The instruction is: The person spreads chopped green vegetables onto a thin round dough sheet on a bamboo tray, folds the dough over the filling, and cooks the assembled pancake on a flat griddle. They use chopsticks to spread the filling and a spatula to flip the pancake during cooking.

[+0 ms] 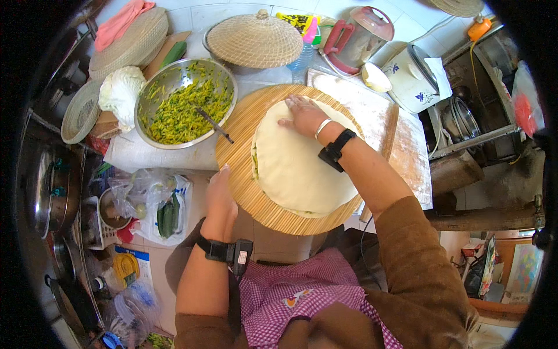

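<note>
A wide round of pale dough (301,161) lies on a round board of straw or reed stalks (244,187). Green and yellow shreds show at the dough's left edge, under its top sheet. My right hand (301,115) rests palm down on the upper part of the dough, fingers spread. My left hand (221,189) holds the board at its left rim; the fingers beneath are hidden. To the upper left stands a steel bowl (141,124) with shredded green and yellow filling (185,111). A dark utensil handle (216,126) sticks out over the bowl's rim.
Right of the round board lie a floured board (412,161) and a wooden rolling pin (390,131). Behind are a woven lid (257,39), a soymilk maker (359,41), a small bowl (375,77) and a white lidded pot (409,78). A cabbage (121,94) sits left of the steel bowl.
</note>
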A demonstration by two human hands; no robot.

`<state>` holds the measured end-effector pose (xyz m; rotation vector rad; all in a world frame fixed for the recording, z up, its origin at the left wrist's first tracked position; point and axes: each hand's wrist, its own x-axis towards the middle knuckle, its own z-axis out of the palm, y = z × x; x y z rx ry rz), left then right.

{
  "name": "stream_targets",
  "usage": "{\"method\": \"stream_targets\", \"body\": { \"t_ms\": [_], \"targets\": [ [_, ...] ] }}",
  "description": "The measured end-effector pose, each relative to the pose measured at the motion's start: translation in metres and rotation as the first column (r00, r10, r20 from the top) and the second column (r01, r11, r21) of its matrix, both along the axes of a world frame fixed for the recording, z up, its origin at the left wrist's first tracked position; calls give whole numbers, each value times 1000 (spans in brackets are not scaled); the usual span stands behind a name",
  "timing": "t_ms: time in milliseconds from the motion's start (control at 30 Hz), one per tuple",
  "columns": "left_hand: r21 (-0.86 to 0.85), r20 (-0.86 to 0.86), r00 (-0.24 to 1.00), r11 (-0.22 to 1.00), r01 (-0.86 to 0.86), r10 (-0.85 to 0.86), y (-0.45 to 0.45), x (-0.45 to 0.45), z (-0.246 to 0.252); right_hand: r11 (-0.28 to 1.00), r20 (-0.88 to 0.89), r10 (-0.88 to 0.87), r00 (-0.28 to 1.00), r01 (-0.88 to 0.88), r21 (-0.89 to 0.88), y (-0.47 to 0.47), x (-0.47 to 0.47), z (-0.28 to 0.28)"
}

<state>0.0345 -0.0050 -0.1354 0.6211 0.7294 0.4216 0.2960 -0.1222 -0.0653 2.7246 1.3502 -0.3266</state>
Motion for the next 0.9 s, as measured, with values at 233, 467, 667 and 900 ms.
{"method": "stream_targets", "body": {
  "t_ms": [233,467,667,900],
  "targets": [
    [30,-24,1000,999,16,-16,-3,0,6,994,-37,111,993,-112,-12,17,-22,4],
    [-1,-75,997,1000,20,-20,-1,2,-5,995,11,87,996,-86,-52,27,-41,3],
    [61,-61,998,998,32,-28,-5,1,3,994,30,101,994,-99,-53,33,-57,2],
    [101,-64,998,995,2,4,-6,5,0,989,39,118,992,-115,-89,34,-69,-4]
  ]
}}
